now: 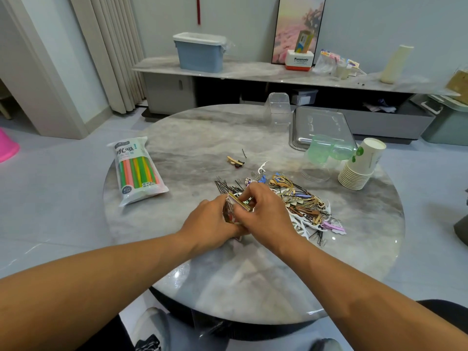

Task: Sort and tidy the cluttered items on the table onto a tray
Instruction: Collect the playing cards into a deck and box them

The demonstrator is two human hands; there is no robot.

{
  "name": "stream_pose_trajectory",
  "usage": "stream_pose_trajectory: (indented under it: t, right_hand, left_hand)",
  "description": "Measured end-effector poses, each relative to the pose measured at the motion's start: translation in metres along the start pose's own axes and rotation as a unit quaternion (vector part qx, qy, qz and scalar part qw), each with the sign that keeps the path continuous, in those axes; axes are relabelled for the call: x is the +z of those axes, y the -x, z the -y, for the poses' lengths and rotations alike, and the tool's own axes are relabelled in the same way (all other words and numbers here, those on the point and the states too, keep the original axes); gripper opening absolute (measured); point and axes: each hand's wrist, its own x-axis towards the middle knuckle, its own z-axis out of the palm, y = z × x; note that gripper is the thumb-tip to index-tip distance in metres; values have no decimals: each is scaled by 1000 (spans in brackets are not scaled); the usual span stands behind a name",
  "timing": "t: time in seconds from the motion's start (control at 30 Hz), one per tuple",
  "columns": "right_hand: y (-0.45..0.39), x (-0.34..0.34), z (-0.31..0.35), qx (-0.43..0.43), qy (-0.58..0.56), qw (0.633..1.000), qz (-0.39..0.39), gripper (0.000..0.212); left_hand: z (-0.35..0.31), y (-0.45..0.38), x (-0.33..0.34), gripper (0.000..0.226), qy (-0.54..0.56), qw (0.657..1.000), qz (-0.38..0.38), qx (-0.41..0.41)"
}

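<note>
A round marble-patterned table (202, 138) is filling the middle of the view, its near edge partly hidden by 2 forearms. At its far right a metal tray (319, 122) is lying flat, its near corner screened by 2 translucent green cups (329, 149) lying on their sides. Beside them a stack of paper cups (359, 168) is leaning over. At the left a sealed pack of coloured straws (138, 171) is resting on the tabletop. Right of centre a heap of hairpins and small clips (301, 201) is spreading out; single pieces are hard to tell apart, and the heap's left part is covered by the hands. Both hands are meeting just left of the heap: the left hand (207, 221) is gripping a small box or stack of cards (236, 206) from below, fingers curled round it, while the right hand (263, 211) is pinching its upper edge with bent fingers. What the item is cannot be told, being mostly covered. A separate small clip (235, 162) is lying apart, farther back.
</note>
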Motion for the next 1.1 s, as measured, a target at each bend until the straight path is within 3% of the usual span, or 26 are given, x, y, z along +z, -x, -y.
stream_pose_trajectory:
  t: [0.23,0.57,0.7,0.93,1.1]
  right_hand:
    - [2,1,2,-19,-6,1000,-3,25]
    - [8,7,2,-80,25,996,-34,2]
    - [15,10,-5,-122,-2,992,-35,16]
    - [27,-7,-27,-132,20,989,58,43]
    - [27,-3,-23,-142,-4,987,80,42]
  left_hand:
    - [-4,6,7,41,30,999,-29,-12]
    - [0,5,6,28,49,998,-31,-11]
    - [5,2,9,32,50,998,-22,-22]
    - [12,-2,3,42,76,996,49,19]
    - [24,-8,4,40,99,993,61,14]
